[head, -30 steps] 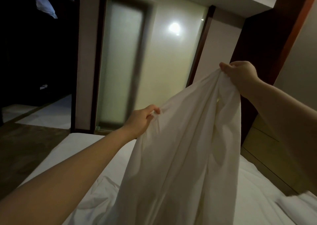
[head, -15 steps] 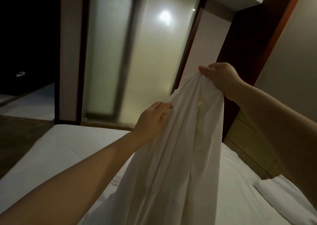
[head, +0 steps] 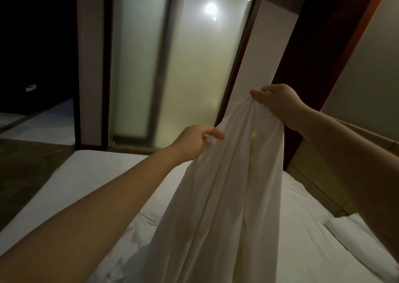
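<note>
A white sheet point(head: 226, 196) hangs bunched in long folds above a white bed point(head: 90, 179). My right hand point(head: 278, 102) grips its top edge, raised at the upper right. Lower and to the left, my left hand point(head: 194, 142) pinches a fold of the same sheet between thumb and fingers. The bottom of the sheet trails onto the mattress near the lower middle of the view.
A white pillow point(head: 354, 237) lies at the bed's right side by a wooden headboard point(head: 319, 187). Beyond the bed stands a frosted glass panel point(head: 138, 66) and a lit wall. Dark floor point(head: 23, 170) lies left of the bed.
My left hand slid along the sheet and now pinches a fold lower and nearer the right hand's hold. The view tilted down, showing more of the bed.
</note>
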The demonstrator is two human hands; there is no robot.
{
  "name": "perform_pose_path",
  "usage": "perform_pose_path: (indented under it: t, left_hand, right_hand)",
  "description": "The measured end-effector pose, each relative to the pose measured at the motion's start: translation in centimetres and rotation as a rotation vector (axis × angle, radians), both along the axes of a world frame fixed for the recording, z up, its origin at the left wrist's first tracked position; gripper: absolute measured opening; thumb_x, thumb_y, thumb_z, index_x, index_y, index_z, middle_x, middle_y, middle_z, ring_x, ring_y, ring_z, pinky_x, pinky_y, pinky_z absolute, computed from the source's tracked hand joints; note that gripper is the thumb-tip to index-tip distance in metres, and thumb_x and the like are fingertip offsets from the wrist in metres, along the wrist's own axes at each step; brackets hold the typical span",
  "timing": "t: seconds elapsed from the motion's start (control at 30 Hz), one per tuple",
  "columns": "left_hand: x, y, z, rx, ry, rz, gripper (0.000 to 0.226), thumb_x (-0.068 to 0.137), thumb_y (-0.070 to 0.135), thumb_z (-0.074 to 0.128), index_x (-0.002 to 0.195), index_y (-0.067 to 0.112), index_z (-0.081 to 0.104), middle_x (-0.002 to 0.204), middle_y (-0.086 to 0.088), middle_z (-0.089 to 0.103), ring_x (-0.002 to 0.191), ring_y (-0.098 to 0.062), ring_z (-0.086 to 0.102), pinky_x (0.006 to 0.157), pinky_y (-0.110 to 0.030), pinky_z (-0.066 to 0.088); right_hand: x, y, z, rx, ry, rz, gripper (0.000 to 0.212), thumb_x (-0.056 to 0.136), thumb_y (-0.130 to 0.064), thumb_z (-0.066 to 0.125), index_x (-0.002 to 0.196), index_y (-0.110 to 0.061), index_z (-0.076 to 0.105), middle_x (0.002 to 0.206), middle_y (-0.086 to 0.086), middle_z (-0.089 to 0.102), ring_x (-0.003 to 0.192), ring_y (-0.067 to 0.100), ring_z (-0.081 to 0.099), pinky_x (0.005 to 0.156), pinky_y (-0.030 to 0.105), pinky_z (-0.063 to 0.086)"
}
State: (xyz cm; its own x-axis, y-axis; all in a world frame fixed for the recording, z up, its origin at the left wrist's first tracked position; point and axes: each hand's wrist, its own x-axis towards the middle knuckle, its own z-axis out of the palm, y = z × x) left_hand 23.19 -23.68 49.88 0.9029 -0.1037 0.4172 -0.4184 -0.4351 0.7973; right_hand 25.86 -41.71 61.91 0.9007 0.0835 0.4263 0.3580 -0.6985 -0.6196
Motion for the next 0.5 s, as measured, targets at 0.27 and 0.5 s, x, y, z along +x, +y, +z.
perform_pose_path:
  t: [0.27,0.5]
  left_hand:
    - [0.76,-0.58,-0.92,0.076,-0.022,0.096,0.034,0.094,0.003,0.041,0.108,0.021,0.065,0.108,0.001,0.062,0.084,-0.013,0.057,0.071,-0.017,0.047]
    - [0.17,0.33,-0.40,-0.348,0.354,-0.321,0.046,0.079,-0.020,0.031,0.092,0.009,0.065,0.090,-0.007,0.063,0.085,-0.021,0.060,0.082,-0.036,0.051]
  right_hand:
    - [0.25,1.17,-0.23,-0.034,-0.041,0.025,0.031,0.089,-0.041,0.060,0.088,-0.011,0.067,0.075,-0.003,0.056,0.076,0.015,0.055,0.080,0.033,0.048]
    - [0.68,0.93,-0.61,-0.020,-0.021,0.026,0.030,0.088,-0.041,0.061,0.086,-0.012,0.067,0.076,-0.002,0.058,0.077,0.017,0.058,0.081,0.035,0.051]
